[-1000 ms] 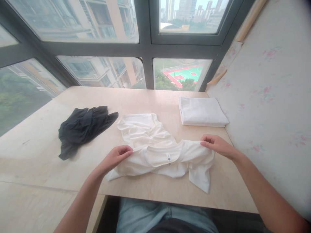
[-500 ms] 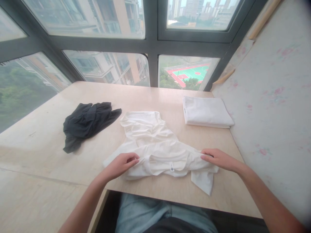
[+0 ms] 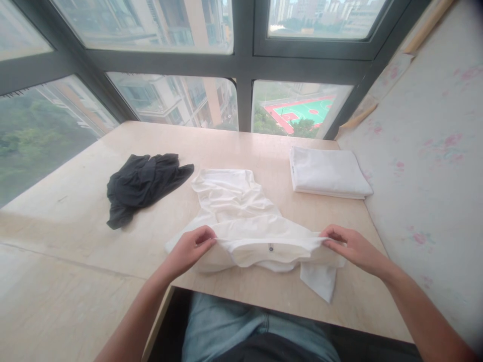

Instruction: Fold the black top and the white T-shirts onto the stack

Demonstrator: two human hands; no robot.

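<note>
A white T-shirt [image 3: 245, 221] lies rumpled on the wooden tabletop, its neckline and small label toward me. My left hand [image 3: 194, 249] pinches the shirt at the shoulder left of the collar. On the other side of the collar, my right hand [image 3: 347, 246] pinches the opposite shoulder between thumb and fingers. The fabric between both hands is pulled straight and slightly raised. One sleeve hangs down by the table's front edge, below my right hand. The shirt's far part stays creased on the table.
A crumpled black garment [image 3: 147, 183] lies to the left. Folded white cloth [image 3: 328, 171] sits at the back right beside the papered wall [image 3: 426, 166]. Grey-framed windows [image 3: 245, 65] border the tabletop [image 3: 94, 251] at the back and left.
Both hands have closed on the shirt's shoulders and lifted them a little, drawing the collar edge taut. The view has shifted slightly.
</note>
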